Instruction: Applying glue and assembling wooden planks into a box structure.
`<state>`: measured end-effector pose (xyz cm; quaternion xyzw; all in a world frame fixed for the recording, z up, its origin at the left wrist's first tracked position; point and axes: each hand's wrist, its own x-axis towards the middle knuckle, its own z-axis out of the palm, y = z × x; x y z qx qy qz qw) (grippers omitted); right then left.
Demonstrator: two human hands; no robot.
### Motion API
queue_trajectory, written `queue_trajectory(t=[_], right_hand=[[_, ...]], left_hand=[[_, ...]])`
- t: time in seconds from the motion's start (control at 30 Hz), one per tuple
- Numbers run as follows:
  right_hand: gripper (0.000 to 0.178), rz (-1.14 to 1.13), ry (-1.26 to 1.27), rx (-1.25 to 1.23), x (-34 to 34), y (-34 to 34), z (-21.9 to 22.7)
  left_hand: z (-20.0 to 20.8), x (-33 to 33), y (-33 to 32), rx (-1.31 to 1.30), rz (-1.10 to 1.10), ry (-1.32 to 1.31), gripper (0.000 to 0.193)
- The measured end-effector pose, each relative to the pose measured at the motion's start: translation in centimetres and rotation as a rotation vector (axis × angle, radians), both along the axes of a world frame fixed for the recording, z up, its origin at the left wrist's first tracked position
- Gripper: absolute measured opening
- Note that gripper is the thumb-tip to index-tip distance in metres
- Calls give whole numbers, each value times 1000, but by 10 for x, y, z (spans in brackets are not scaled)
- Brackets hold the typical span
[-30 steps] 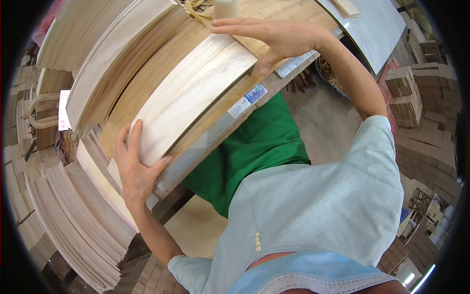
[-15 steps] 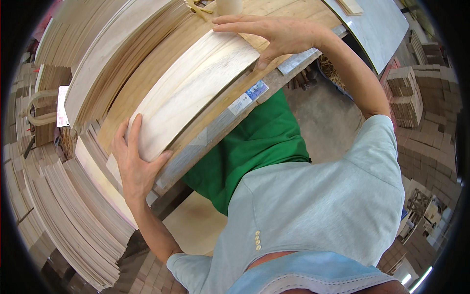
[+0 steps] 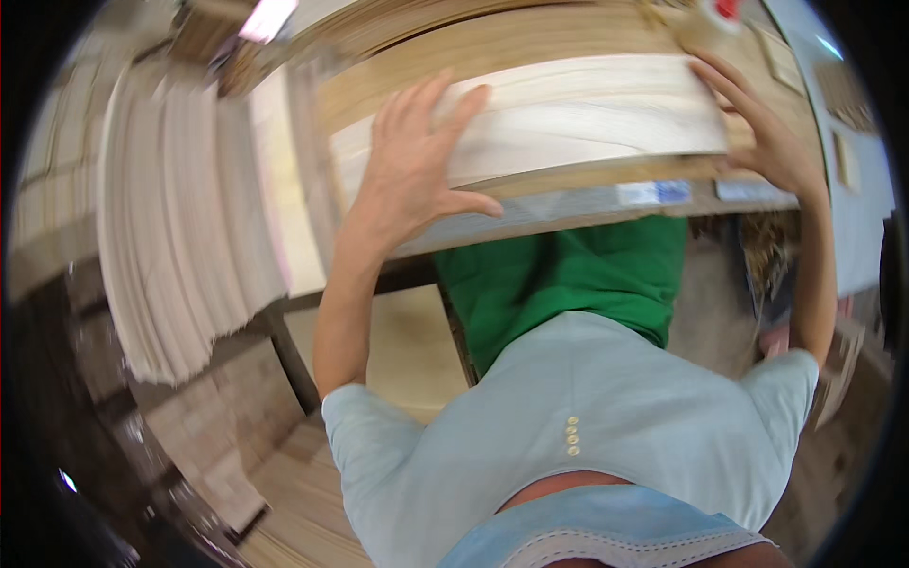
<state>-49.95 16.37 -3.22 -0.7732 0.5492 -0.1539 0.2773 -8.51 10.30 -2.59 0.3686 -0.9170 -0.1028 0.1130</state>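
A pale, long wood veneer sheet, apparently lying on others like it, rests along the near edge of the wooden workbench. My left hand is over its left part, fingers spread and thumb pointing right past the near edge; motion blur hides whether the palm touches. At the other end, my right hand curves round the sheet's short edge, fingers at the far corner and thumb by the near one.
Tall stacks of thin wood sheets stand at the left. A white container with a red top is at the back right. A pale grey tabletop lies beyond the bench on the right. Stickered metal edging runs along the bench front.
My view has swung, so the bench now runs nearly level across it. My left hand has shifted inward over the sheet from its left end; my right hand remains at the right end.
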Motion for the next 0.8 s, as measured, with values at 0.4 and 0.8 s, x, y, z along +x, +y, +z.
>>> queue_trajectory(t=[0.4, 0.8], right_hand=[[109, -65, -60, 72, 14, -3, 2], [114, -58, -96, 100, 15, -5, 3]], left_hand=[[29, 110, -4, 501, 213, -7, 112], [14, 113, -15, 527, 110, 61, 112]])
